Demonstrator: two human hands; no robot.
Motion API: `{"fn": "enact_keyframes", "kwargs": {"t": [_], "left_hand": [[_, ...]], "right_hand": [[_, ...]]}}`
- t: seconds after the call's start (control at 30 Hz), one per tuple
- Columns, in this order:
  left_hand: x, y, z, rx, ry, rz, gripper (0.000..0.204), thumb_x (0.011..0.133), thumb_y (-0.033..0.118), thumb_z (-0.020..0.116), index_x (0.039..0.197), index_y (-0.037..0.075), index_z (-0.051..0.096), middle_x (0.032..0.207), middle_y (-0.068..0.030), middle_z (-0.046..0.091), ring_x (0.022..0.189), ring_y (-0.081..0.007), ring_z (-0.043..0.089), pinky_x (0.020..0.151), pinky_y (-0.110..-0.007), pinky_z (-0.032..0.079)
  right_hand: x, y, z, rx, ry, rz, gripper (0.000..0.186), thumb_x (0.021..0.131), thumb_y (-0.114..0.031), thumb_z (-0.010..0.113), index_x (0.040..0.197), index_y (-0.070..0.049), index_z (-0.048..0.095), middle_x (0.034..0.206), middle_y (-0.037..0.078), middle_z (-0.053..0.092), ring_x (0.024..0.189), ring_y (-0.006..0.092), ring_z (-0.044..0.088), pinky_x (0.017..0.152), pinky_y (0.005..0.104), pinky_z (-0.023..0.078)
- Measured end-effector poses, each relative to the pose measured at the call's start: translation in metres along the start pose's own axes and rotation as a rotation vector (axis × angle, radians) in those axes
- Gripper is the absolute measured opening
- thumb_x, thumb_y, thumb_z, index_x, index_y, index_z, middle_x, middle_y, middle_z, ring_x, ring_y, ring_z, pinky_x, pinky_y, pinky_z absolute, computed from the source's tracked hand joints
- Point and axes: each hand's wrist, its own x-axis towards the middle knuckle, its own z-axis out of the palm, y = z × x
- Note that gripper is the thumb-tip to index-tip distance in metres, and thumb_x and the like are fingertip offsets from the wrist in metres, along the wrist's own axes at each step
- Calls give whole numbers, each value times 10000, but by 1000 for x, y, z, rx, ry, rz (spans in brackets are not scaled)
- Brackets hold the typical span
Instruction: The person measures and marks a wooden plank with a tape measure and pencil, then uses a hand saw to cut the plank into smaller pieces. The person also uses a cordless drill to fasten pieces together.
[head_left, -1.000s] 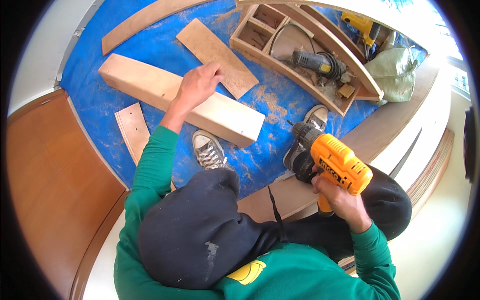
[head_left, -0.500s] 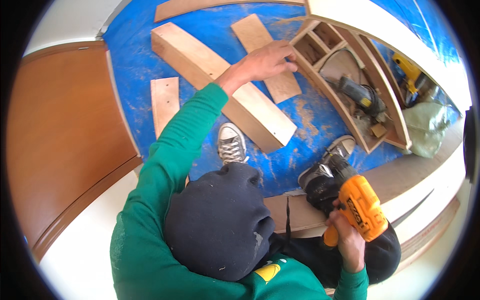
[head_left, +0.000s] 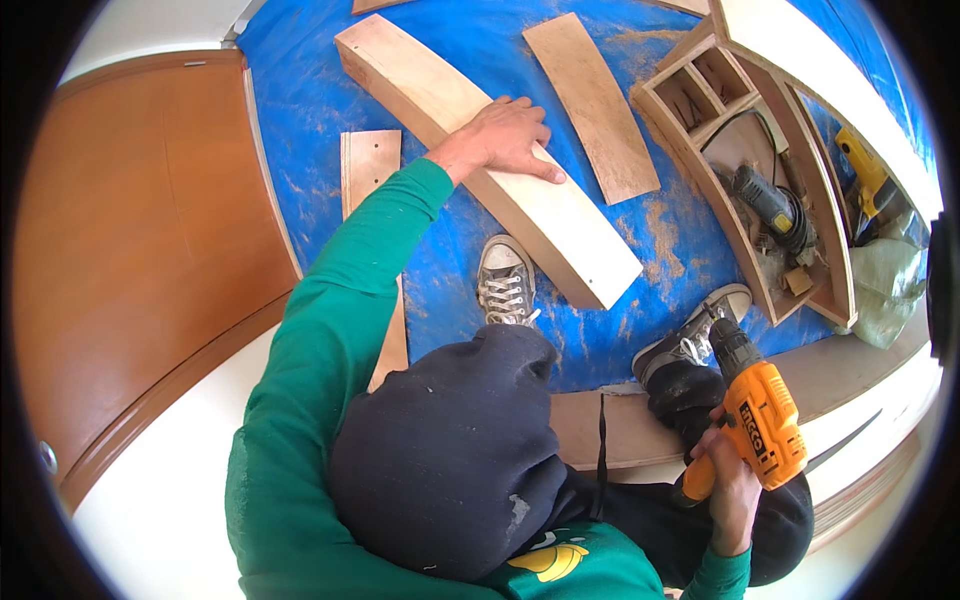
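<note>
My left hand (head_left: 505, 140) rests across the long pale wooden box-shaped beam (head_left: 590, 240), its fingers curled over the beam and its thumb on the near side. My right hand (head_left: 730, 480) holds an orange and black power drill (head_left: 765, 425) by its handle over my right leg, the bit pointing forward past my shoe (head_left: 672, 348). A plank with holes (head_left: 370, 160) lies left of the beam, and a bare short board (head_left: 590, 110) lies beyond it to the right.
Blue tarp (head_left: 300, 120) with sawdust covers the floor. A wooden compartment box (head_left: 700, 160) holds a corded grey power tool (head_left: 765, 205); a yellow tool (head_left: 865, 175) and a sack (head_left: 880, 290) are at the right. A brown door panel (head_left: 150, 220) fills the left side.
My left hand has moved from hanging in the air to resting on the beam. The view has shifted, so the scene sits farther right in the picture. The drill stays in my right hand.
</note>
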Motion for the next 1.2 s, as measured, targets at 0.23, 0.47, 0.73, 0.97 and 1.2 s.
{"fn": "enact_keyframes", "kwargs": {"t": [0.23,0.47,0.73,0.97,1.2], "left_hand": [[-46,6,-14,78,21,-60,917,902,971,582,735,92,787,756,-111,694,807,-356,722,783,-498,557],[-139,60,-54,256,438,-205,794,894,895,650,744,120,744,723,-115,692,753,-359,734,690,-507,558],[-271,20,-85,-263,368,-1049,830,1131,755,411,1208,55,851,1190,-237,813,1137,-438,763,1019,-510,570],[-337,-63,77,-711,605,-1428,1104,1132,834,258,1445,-134,684,1427,-350,723,1368,-445,681,1171,-505,501],[-366,-95,117,-712,418,-1291,1081,1108,839,399,1721,-51,411,1689,-283,533,1552,-410,529,1274,-511,450]], "right_hand": [[2,6,10,0,29,-11,374,968,-124,697,1318,-3,648,1160,76,675,793,151,686,692,323,575],[-3,-2,12,-11,37,-48,381,946,-116,700,1306,1,651,1056,81,676,763,151,673,696,316,568],[-9,-2,7,94,110,-95,423,935,-105,713,1338,7,648,1155,86,667,785,151,679,713,316,576],[-6,4,4,97,56,-31,450,943,-103,708,1372,13,636,1169,86,673,791,151,680,720,317,581],[-3,0,13,60,36,-52,447,949,-106,697,1376,10,637,1163,80,674,804,145,678,727,310,574]]}}
